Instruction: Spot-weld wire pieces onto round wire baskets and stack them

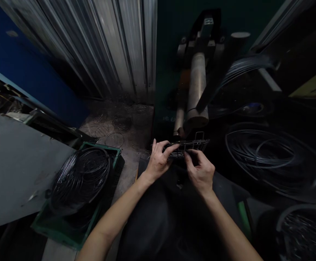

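Observation:
A small flat wire grid (188, 148) is held level in front of me, just below a machine with an upright metal cylinder (197, 87). My left hand (159, 161) grips the grid's left end, with the thumb under and the fingers curled over it. My right hand (200, 170) pinches its near edge at the middle between thumb and forefinger. The grid's right end sticks out free towards the machine.
A green crate (65, 232) at the lower left holds coiled wire rings (81, 177). Large wire coils (269, 156) lie at the right, and a round bin (304, 228) of small wire parts sits at the lower right. A grey board (13, 166) lies at the left; corrugated metal wall (106, 47) stands behind.

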